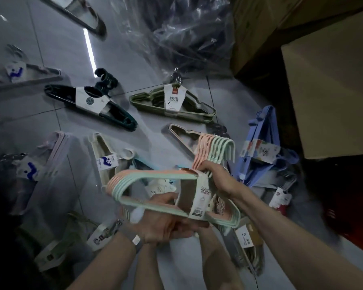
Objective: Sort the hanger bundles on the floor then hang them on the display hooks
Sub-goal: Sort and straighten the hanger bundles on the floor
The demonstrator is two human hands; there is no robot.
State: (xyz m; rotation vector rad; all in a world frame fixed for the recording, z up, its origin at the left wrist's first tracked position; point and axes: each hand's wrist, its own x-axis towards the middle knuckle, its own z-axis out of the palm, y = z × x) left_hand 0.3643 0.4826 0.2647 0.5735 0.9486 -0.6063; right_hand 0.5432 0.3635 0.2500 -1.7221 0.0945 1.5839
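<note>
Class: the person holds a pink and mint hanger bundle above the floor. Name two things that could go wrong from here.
A paper band ties the pink and mint bundle; it might tear, spilling hangers. The olive bundle and others crowd the floor; a step could crush one.

Matt plastic hanger bundle, paper sleeve; glossy tiled floor; matt cardboard box.

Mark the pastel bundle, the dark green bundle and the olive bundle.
pastel bundle (199, 197): head view, on its paper band.
dark green bundle (90, 100): head view, on its white label.
olive bundle (174, 99): head view, on its white label.
</note>
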